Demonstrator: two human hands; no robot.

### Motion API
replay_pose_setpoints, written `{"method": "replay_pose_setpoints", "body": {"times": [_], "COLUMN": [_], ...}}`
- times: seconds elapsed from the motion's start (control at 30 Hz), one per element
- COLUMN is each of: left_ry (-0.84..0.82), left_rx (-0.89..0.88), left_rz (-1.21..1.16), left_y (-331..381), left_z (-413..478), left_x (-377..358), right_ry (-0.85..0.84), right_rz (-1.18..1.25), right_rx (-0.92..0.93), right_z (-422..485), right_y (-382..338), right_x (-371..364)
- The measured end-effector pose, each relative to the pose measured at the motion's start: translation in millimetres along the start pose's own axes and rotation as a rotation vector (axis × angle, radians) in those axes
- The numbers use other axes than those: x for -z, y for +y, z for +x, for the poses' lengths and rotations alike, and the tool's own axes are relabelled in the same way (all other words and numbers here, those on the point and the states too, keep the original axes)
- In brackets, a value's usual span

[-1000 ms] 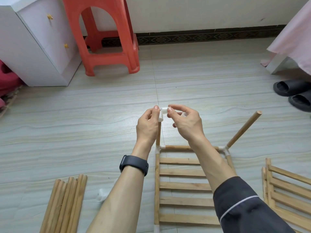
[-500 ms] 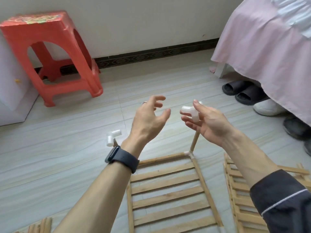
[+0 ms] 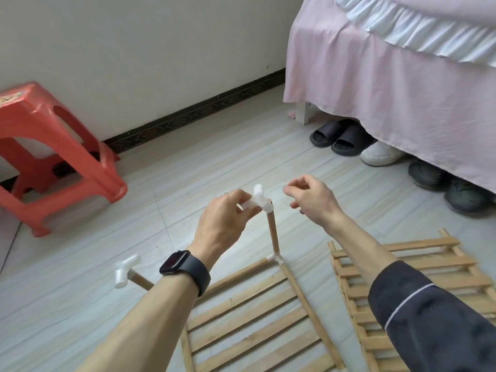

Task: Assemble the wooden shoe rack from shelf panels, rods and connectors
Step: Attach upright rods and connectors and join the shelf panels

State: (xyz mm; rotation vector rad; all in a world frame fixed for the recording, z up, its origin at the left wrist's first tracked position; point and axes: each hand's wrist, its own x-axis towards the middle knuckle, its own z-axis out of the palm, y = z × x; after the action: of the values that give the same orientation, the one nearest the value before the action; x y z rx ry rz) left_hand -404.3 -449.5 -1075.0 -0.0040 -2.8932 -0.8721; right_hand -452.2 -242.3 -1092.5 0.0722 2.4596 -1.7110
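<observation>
Ok so my left hand (image 3: 228,218) is pinching the white connector (image 3: 259,202), thumb and fingers curled round its side arm. The connector sits on top of the upright rod (image 3: 273,232), which drops away just below my fingertips. My right hand (image 3: 311,200) hangs a little off the connector's far side, fingers loosely curled, nothing in them as far as I can see.

Can't tell if the connector is fully seated. My plan would be to bring the right fingers down to steady the rod under the connector, then press with the left straight along the rod. It leans a bit, and I reckon a sideways shove would lever the bottom joint at the corner of the shelf panel (image 3: 255,304). I'd also twist the connector so its free arms match the other connector (image 3: 126,269), down left of my left wrist, or the next panel probably won't line up.

There's open floor (image 3: 188,183) ahead of the fingertips, so no worries there. The spare panel (image 3: 402,277) lies right below my right forearm, so a low elbow could catch its slats. The red stool (image 3: 53,157) is well off left of the left fingers. The bed skirt (image 3: 375,89) and slippers (image 3: 338,135) are well beyond the right ones.
</observation>
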Motion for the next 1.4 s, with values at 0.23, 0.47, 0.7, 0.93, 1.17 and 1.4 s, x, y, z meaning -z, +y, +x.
{"method": "replay_pose_setpoints", "body": {"times": [0.23, 0.47, 0.7, 0.93, 1.17, 1.4], "left_ry": [0.048, 0.010, 0.132, 0.170, 0.033, -0.084], "left_rx": [0.028, 0.015, 0.008, -0.041, -0.016, -0.058], "left_rz": [0.181, 0.283, 0.343, 0.397, 0.098, 0.072], "left_y": [8.8, 18.1, 26.5, 19.5, 4.8, -4.5], "left_z": [16.8, 21.0, 18.0, 19.5, 15.9, 22.5], "left_x": [-3.0, -8.4, -25.2, -28.2, -29.1, -14.5], "right_ry": [-0.276, -0.253, -0.242, -0.221, -0.212, -0.218], "right_rz": [-0.136, -0.297, -0.259, -0.238, -0.183, -0.202], "right_rx": [0.112, 0.268, 0.255, 0.224, 0.258, 0.240], "right_z": [12.6, 14.8, 15.7, 15.8, 17.9, 19.6], "right_y": [45.8, 52.9, 56.4, 64.9, 74.3, 77.9], "right_x": [-29.3, -45.4, -44.9, -47.0, -49.0, -52.5]}}
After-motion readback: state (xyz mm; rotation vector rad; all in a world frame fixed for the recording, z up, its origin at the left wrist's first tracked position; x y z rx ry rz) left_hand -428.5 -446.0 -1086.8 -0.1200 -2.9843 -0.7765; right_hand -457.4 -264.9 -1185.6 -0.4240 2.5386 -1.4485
